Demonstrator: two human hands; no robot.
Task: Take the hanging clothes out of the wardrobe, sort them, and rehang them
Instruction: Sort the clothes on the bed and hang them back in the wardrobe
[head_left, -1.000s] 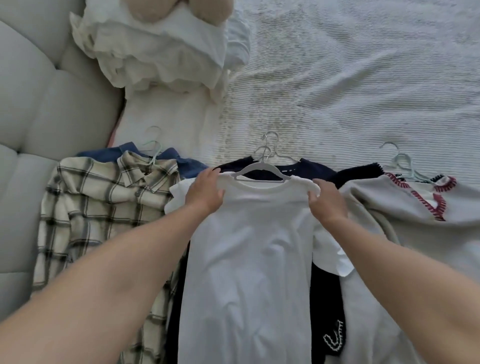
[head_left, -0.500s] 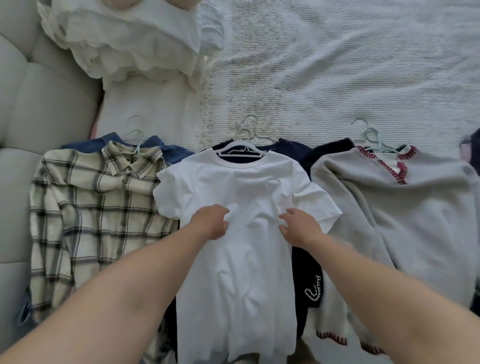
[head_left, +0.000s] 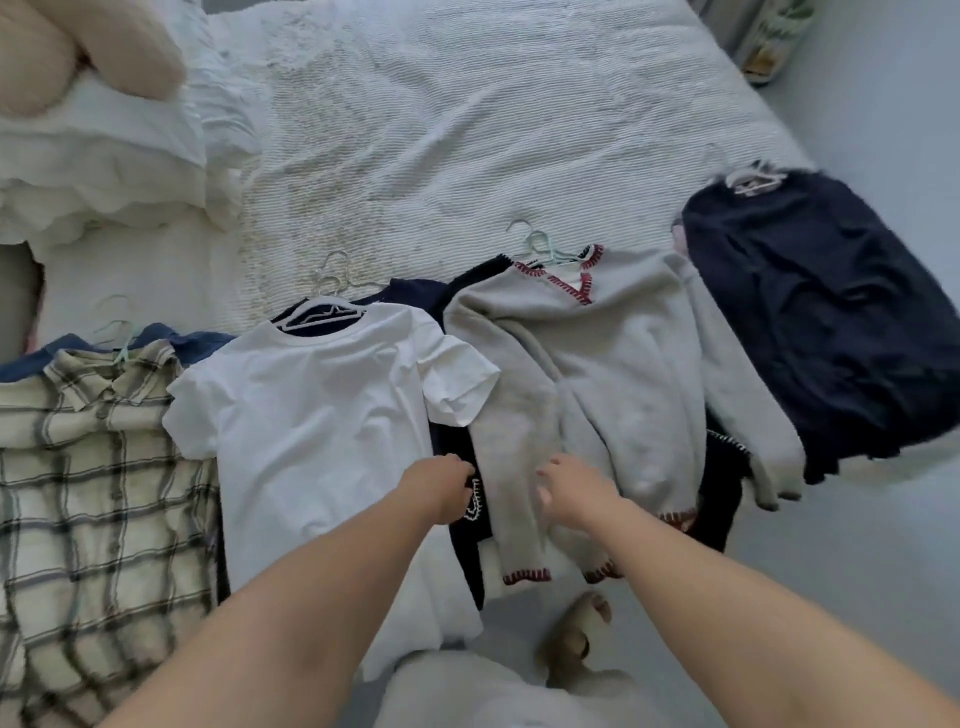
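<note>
- Four piles of garments on hangers lie in a row along the near edge of the bed (head_left: 467, 130).
- The checked shirt (head_left: 93, 493) lies at far left, on top of another garment.
- Just right of it, the T-shirt (head_left: 317, 431) overlaps the shirt's edge and lies on a cardigan (head_left: 467, 525).
- Right again, the sweater (head_left: 613, 374) rests on another garment, one sleeve touching the T-shirt's sleeve.
- The pullover (head_left: 831, 322) lies at far right, touching the sweater's other sleeve.
- Pillows (head_left: 104, 156) sit at far left, behind the shirt.
- The left hand (head_left: 441, 486) is at the T-shirt's right edge; the right hand (head_left: 576, 491) is over the sweater's sleeve.
</note>
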